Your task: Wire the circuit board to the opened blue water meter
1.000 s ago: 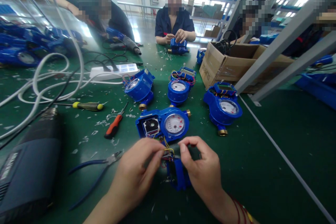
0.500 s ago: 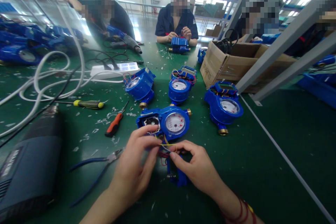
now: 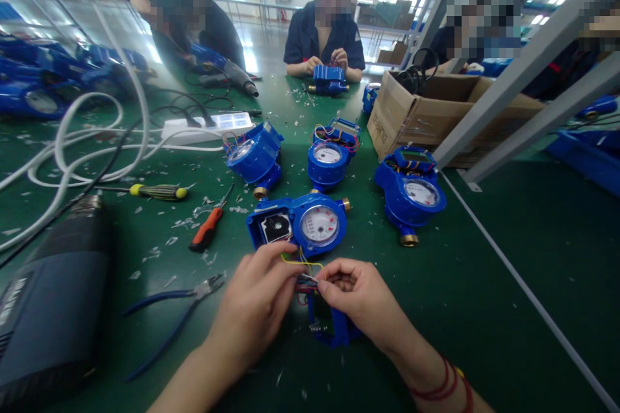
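Observation:
A blue water meter (image 3: 320,224) with a round dial lies in front of me, its side compartment (image 3: 277,227) uncovered. Thin yellow and white wires (image 3: 303,262) run from it towards a loose blue housing piece (image 3: 334,329) nearer to me, where a small spring shows. My right hand (image 3: 361,290) pinches a white wire between thumb and forefinger. Bent over the same wires from the other side, my left hand (image 3: 256,300) has its fingers closed on them; its thumb tip is mostly hidden. Several more blue meters (image 3: 327,164) stand beyond.
To the left lie pliers (image 3: 194,293), an orange-handled screwdriver (image 3: 206,229), a yellow-black screwdriver (image 3: 159,191) and a large heat gun (image 3: 53,297). Behind are a power strip (image 3: 208,126) and white cable. A cardboard box (image 3: 426,116) and metal posts are at right. Co-workers sit across.
My left fingers have drawn down off the meter's compartment and closed in on the wires. My right fingers have curled in more, now pinching the white wire. The view has shifted slightly.

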A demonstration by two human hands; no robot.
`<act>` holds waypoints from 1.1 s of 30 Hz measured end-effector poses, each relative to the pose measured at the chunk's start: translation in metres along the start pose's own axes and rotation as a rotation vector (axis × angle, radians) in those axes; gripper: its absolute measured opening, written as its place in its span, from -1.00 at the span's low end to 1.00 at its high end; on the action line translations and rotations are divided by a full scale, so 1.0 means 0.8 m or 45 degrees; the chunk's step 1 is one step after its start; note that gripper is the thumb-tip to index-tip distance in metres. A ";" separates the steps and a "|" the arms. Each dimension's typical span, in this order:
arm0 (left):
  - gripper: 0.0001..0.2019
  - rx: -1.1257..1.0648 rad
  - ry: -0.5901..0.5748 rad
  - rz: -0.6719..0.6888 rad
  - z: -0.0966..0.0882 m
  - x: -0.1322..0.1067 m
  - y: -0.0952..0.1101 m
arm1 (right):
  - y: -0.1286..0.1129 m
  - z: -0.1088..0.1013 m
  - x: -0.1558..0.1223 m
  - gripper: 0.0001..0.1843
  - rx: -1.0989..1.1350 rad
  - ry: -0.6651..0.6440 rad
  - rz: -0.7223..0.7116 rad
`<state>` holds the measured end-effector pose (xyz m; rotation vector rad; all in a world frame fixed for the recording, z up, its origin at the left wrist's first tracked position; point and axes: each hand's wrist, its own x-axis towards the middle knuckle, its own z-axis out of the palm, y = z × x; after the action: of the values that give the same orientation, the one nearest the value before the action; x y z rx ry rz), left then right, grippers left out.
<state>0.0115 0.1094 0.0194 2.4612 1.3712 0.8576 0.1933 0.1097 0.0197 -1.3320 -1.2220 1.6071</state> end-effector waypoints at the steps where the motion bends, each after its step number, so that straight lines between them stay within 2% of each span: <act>1: -0.80 -0.020 0.011 -0.008 -0.001 0.000 0.000 | 0.000 0.000 0.000 -0.92 0.017 0.006 0.006; 6: -0.79 -0.127 -0.006 0.010 -0.011 0.000 0.007 | -0.004 -0.002 0.001 -0.93 0.101 0.045 0.067; 9: -0.88 -0.036 -0.043 0.023 -0.010 0.002 0.008 | -0.004 -0.002 0.001 -0.93 0.217 0.042 0.077; 12: -0.96 0.109 0.021 0.002 -0.003 0.003 0.005 | -0.002 0.001 0.000 -0.91 0.301 0.009 0.093; 15: -0.80 0.183 0.113 0.056 0.002 0.004 0.003 | 0.001 0.002 0.000 -0.88 0.330 -0.010 0.120; 17: -0.73 0.210 0.114 0.104 0.003 0.004 0.003 | 0.002 0.003 -0.001 -0.87 0.337 -0.016 0.119; 22: -0.83 0.159 -0.011 0.075 -0.002 0.004 0.005 | 0.004 0.002 -0.003 -0.82 0.198 -0.016 0.073; 27: -0.88 0.130 -0.056 0.019 -0.004 0.008 0.008 | 0.004 0.001 -0.003 -0.87 -0.011 -0.001 0.026; 30: -0.87 0.186 -0.046 0.052 -0.004 0.009 0.008 | 0.004 0.002 -0.003 -0.89 -0.016 0.038 0.007; 33: -0.81 0.321 0.045 0.155 -0.003 0.007 0.007 | 0.004 0.003 -0.004 -0.90 -0.001 0.074 0.003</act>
<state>0.0160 0.1105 0.0258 2.7565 1.4326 0.7996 0.1918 0.1049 0.0175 -1.3714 -1.1870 1.5589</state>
